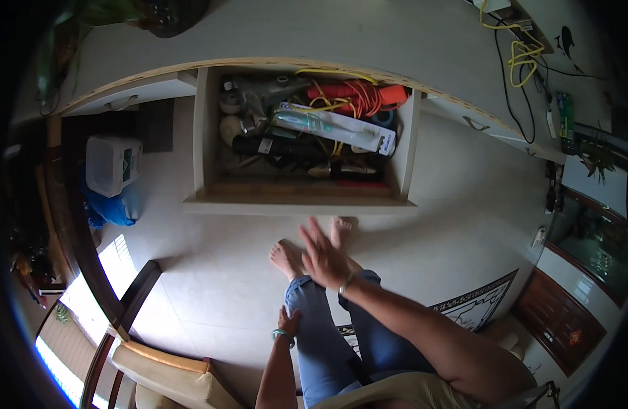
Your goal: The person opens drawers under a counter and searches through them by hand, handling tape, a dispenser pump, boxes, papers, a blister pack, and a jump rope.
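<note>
An open drawer (300, 204) full of mixed items extends from the desk. In it lie a packaged toothbrush (334, 128), a red tool wrapped in orange cord (358, 97), a dark cylindrical item (273, 146) and a clear plastic bag (259, 99). My right hand (324, 259) is in the air just below the drawer front, its fingers spread and holding nothing. Beside my left knee, my left hand (288, 322) rests against the blue trousers (314, 334); its fingers are partly hidden.
The desk top (273, 41) spans the upper view, with yellow cable (525, 51) at its right. A clear plastic tub (111, 165) stands left of the drawer, above a blue bag (109, 208). Lower left are a wooden frame (140, 290) and cushioned seat (164, 375).
</note>
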A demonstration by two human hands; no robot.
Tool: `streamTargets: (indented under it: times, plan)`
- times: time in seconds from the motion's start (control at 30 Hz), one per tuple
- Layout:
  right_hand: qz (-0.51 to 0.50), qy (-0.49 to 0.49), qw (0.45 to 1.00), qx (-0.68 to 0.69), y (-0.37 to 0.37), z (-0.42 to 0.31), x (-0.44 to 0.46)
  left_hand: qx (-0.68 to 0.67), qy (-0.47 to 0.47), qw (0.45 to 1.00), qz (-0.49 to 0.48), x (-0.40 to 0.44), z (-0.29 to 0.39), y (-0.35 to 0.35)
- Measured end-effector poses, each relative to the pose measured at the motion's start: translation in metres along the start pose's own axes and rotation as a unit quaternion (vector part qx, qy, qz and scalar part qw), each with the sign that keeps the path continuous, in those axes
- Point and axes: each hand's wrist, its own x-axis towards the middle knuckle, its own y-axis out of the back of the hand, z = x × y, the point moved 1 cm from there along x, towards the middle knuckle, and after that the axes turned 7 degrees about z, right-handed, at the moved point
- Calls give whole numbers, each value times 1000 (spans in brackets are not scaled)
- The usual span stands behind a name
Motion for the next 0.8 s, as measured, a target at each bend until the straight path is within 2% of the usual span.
streamTargets:
  times: [0.07, 0.1, 0.13, 0.17, 0.2, 0.23, 0.27, 0.3, 0.33, 0.37, 0.4, 0.43, 0.47, 0.5, 0.53, 0.57, 0.6, 0.63, 0.67, 0.7, 0.73, 0.8]
  plan:
    - [-51, 32, 994, 91, -26, 10, -37, -67, 44, 997, 5, 32, -8, -2]
    - [-156, -19, 980, 124, -43, 18, -60, -128, 52, 990, 2, 39, -5, -1]
    - [-178, -29, 978, 105, -68, 30, -88, -135, 72, 988, 5, 36, 17, 8]
    - [-259, -70, 960, 76, -92, 42, -110, -125, 52, 991, -12, 51, 7, 3]
    - [-358, -91, 927, 63, -118, 57, -127, -235, 41, 971, 8, 67, -1, -8]
    - [-383, -122, 912, 85, -145, 73, -144, -343, 25, 939, 22, 84, -11, -19]
    - [-406, -151, 895, 108, -157, 78, -142, -387, 48, 920, 49, 93, -8, -21]
    - [-405, -154, 895, 107, -165, 83, -140, -365, 58, 929, 15, 100, -8, -18]
    - [-380, -215, 893, 108, -172, 88, -139, -343, 69, 937, -18, 104, -10, -14]
    - [-354, -275, 887, 107, -172, 90, -133, -341, 70, 937, -20, 104, -5, -10]
    - [-356, -276, 886, 108, -170, 94, -124, -335, 33, 941, -12, 103, 1, -5]
    - [-395, -283, 864, 133, -168, 98, -114, -330, -5, 944, -4, 101, 7, -1]
    - [-434, -288, 839, 158, -168, 98, -108, -330, -1, 944, -3, 97, 11, 3]
    - [-399, -239, 876, 131, -173, 94, -107, -302, -18, 953, -11, 91, 17, 10]
    - [-403, -237, 874, 135, -176, 97, -105, -274, -33, 961, -18, 85, 22, 18]
    - [-523, -214, 819, 97, -160, 89, -80, -259, -85, 962, 14, 68, 42, 25]
    - [-633, -186, 749, 59, -151, 82, -68, -256, -77, 963, 19, 51, 50, 30]
    - [-619, -73, 782, -11, -177, 87, -91, -172, -167, 970, 49, 36, 57, 34]
    - [-623, -72, 779, -5, -178, 91, -103, -86, -255, 960, 76, 26, 59, 35]
    - [-527, -9, 850, 17, -174, 97, -114, -56, -315, 942, 102, 19, 49, 31]
    - [-420, 53, 905, 39, -160, 98, -113, -54, -310, 944, 102, 13, 41, 28]
    - [-520, 41, 851, 59, -144, 101, -108, -93, -253, 955, 122, 0, 23, 25]
